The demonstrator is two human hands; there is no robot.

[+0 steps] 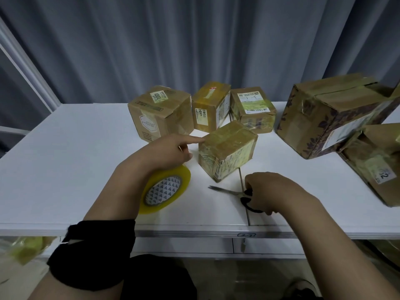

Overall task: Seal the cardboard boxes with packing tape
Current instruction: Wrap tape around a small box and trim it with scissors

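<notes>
here the small box [229, 148] sits mid-table, just ahead of both hands, with its top and near side glossy with tape. the left hand [166, 152] reaches to it with the forefinger [194, 140] out straight, its tip touching the box's upper left corner. the other fingers are tucked under. the tape [166, 191] stands tilted on the table [65, 159] right below that hand, its top rim hidden by the palm, so i cannot tell if the curled fingers grip it or merely lean on it. the right hand [268, 191] is closed round the black handles of the scissors [227, 191], which lie low over the table with the blades slightly parted and pointing left, toward the gap between tape and box.

this looks like the cutting step for this box: a strip seems laid and pinned at the corner. no strand between roll and box is clear enough to be sure of. the next move likely calls for the blades to come up to that corner while the finger keeps the tape flat, then a press along the seam.

other boxes wait behind [160, 113] and to the right [329, 113], most showing tape; which of them need sealing i cannot tell.
</notes>
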